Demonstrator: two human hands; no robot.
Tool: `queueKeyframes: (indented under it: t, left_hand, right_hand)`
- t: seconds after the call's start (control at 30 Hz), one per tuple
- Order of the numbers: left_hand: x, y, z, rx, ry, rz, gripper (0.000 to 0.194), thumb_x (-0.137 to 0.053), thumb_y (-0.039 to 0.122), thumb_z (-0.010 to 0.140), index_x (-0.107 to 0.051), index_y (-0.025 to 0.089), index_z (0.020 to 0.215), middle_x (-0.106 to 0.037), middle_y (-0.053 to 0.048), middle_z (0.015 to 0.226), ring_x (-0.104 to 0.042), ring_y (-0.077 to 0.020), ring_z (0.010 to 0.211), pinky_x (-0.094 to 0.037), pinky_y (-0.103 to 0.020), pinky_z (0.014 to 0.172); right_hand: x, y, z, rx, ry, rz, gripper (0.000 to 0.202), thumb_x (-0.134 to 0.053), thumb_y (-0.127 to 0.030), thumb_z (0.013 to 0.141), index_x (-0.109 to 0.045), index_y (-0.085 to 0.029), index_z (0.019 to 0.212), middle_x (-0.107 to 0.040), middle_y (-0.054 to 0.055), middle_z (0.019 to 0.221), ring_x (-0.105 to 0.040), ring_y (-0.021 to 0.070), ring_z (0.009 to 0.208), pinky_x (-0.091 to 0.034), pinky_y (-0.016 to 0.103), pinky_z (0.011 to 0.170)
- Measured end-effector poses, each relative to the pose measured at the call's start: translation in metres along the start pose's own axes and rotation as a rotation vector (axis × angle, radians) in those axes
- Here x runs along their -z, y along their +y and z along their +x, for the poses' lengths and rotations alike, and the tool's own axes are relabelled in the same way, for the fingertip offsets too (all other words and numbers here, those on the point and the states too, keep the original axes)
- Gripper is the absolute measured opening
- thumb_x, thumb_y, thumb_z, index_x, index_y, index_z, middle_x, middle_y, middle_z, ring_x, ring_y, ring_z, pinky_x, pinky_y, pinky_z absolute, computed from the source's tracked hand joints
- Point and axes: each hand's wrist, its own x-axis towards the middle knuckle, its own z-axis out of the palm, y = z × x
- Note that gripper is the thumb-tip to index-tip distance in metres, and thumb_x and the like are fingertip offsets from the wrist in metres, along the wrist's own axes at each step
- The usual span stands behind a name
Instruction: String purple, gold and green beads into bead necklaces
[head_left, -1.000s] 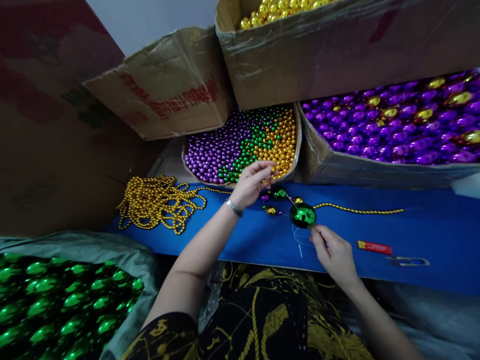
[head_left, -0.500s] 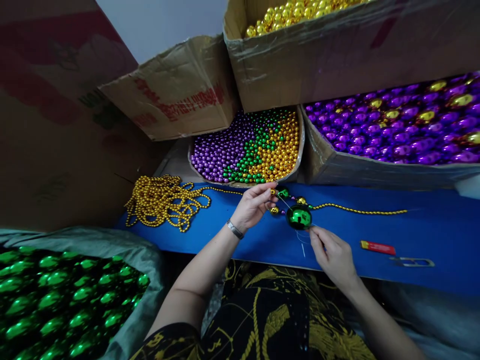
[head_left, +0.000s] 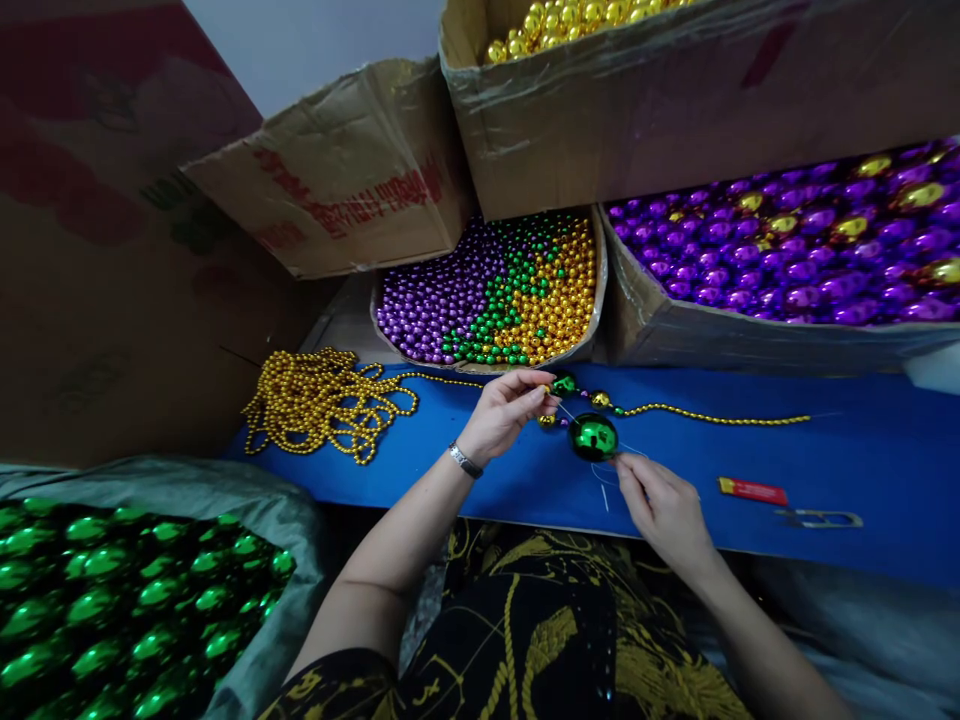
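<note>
A large shiny green bead point(head_left: 593, 437) hangs between my hands, with a pale thread point(head_left: 568, 408) running from its upper left side to my left fingers. My left hand point(head_left: 514, 410), wearing a metal-banded watch, is closed in a pinch on a small gold bead point(head_left: 545, 389). At the lower right of the green bead, my right hand point(head_left: 660, 500) pinches the thread; the exact grip is partly hidden. Loose thread curls below the bead. Just beyond lies a strand with a smaller green bead point(head_left: 563, 384), a gold bead point(head_left: 600, 399) and a gold bead chain point(head_left: 716, 411).
A heap of gold bead chain point(head_left: 319, 405) lies left on the blue table point(head_left: 465, 490). A red lighter point(head_left: 752, 491) and thread snips point(head_left: 821, 518) lie right. Boxes of mixed small beads point(head_left: 487, 300), purple beads point(head_left: 787, 250) and gold beads point(head_left: 585, 18) stand behind; green beads point(head_left: 135, 600) fill a sack.
The view has shifted slightly. Both hands keep nearly the same pose, the large green bead still between them and the thread still stretched to my left fingers.
</note>
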Motion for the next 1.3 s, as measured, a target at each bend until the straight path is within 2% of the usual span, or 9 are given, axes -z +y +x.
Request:
queueKeyframes:
  t: [0.13, 0.3, 0.43, 0.57, 0.73, 0.97, 1.03, 1.1, 1.3]
  left_hand:
    - [0.001, 0.001, 0.0, -0.003, 0.002, 0.034, 0.033, -0.079, 0.032, 0.073, -0.069, 0.015, 0.1, -0.071, -0.006, 0.085, -0.07, -0.015, 0.079, -0.056, -0.031, 0.078]
    - [-0.003, -0.004, -0.005, -0.127, 0.022, 0.22, 0.04, -0.081, 0.028, 0.071, -0.066, 0.016, 0.105, -0.07, -0.005, 0.089, -0.067, -0.013, 0.081, -0.055, -0.027, 0.077]
    - [-0.009, -0.021, -0.01, -0.098, 0.037, 0.222, 0.04, -0.084, 0.024, 0.066, -0.065, 0.017, 0.101, -0.068, -0.004, 0.091, -0.063, -0.0097, 0.08, -0.052, -0.022, 0.075]
    - [-0.01, -0.037, -0.01, -0.031, 0.047, 0.21, 0.032, -0.079, 0.036, 0.072, -0.068, 0.014, 0.092, -0.068, -0.005, 0.088, -0.062, -0.0113, 0.078, -0.053, -0.025, 0.075]
    - [-0.016, -0.036, -0.003, -0.013, 0.055, 0.286, 0.033, -0.076, 0.043, 0.074, -0.066, 0.014, 0.085, -0.069, -0.005, 0.084, -0.062, -0.0123, 0.071, -0.054, -0.027, 0.07]
    - [-0.02, -0.042, 0.006, 0.011, 0.011, 0.394, 0.033, -0.075, 0.045, 0.075, -0.063, 0.016, 0.082, -0.067, -0.002, 0.075, -0.062, -0.0119, 0.065, -0.052, -0.025, 0.065]
    - [-0.023, -0.039, 0.008, 0.011, -0.024, 0.409, 0.032, -0.074, 0.045, 0.075, -0.062, 0.016, 0.082, -0.067, -0.002, 0.074, -0.062, -0.0122, 0.065, -0.051, -0.025, 0.065]
    - [-0.03, -0.03, 0.012, -0.011, -0.107, 0.446, 0.03, -0.072, 0.044, 0.078, -0.064, 0.016, 0.083, -0.069, -0.004, 0.078, -0.062, -0.0131, 0.068, -0.051, -0.025, 0.065]
    - [-0.062, 0.009, 0.032, -0.076, -0.385, 0.489, 0.028, -0.066, 0.041, 0.084, -0.068, 0.018, 0.1, -0.071, -0.008, 0.094, -0.066, -0.016, 0.084, -0.053, -0.027, 0.075]
  right_hand:
    - [0.001, 0.002, -0.002, 0.041, 0.019, -0.062, 0.019, -0.045, -0.021, 0.098, -0.064, -0.017, 0.099, -0.072, 0.005, 0.089, -0.068, 0.0153, 0.077, -0.051, 0.026, 0.071]
    - [-0.006, 0.005, -0.005, 0.045, 0.004, -0.236, 0.022, -0.046, -0.022, 0.096, -0.067, -0.018, 0.1, -0.07, 0.005, 0.08, -0.065, 0.0167, 0.071, -0.049, 0.029, 0.073]
    - [-0.02, 0.008, -0.008, -0.075, -0.033, -0.052, 0.024, -0.041, -0.025, 0.098, -0.064, -0.018, 0.097, -0.071, 0.006, 0.085, -0.067, 0.0169, 0.075, -0.05, 0.028, 0.071]
    - [-0.028, 0.012, -0.014, -0.226, -0.097, 0.077, 0.023, -0.038, -0.029, 0.099, -0.059, -0.019, 0.099, -0.071, 0.005, 0.085, -0.069, 0.018, 0.076, -0.052, 0.028, 0.068]
    - [-0.029, 0.017, -0.019, -0.381, -0.231, 0.296, 0.025, -0.035, -0.03, 0.098, -0.053, -0.02, 0.113, -0.072, 0.002, 0.082, -0.071, 0.0174, 0.074, -0.056, 0.028, 0.068]
    - [-0.03, 0.025, -0.023, -0.46, -0.263, 0.44, 0.027, -0.038, -0.033, 0.097, -0.053, -0.021, 0.116, -0.074, 0.004, 0.088, -0.073, 0.0185, 0.08, -0.058, 0.03, 0.073]
    - [-0.03, 0.025, -0.024, -0.456, -0.256, 0.477, 0.023, -0.038, -0.033, 0.098, -0.058, -0.021, 0.102, -0.074, 0.004, 0.087, -0.073, 0.0184, 0.079, -0.058, 0.03, 0.072]
    - [-0.028, 0.025, -0.024, -0.443, -0.237, 0.499, 0.026, -0.039, -0.034, 0.098, -0.058, -0.021, 0.088, -0.074, 0.005, 0.085, -0.072, 0.0181, 0.075, -0.058, 0.028, 0.069]
    - [-0.009, 0.026, -0.015, -0.401, -0.044, 0.399, 0.031, -0.041, -0.038, 0.099, -0.061, -0.019, 0.084, -0.07, 0.005, 0.077, -0.068, 0.0162, 0.069, -0.054, 0.025, 0.066]
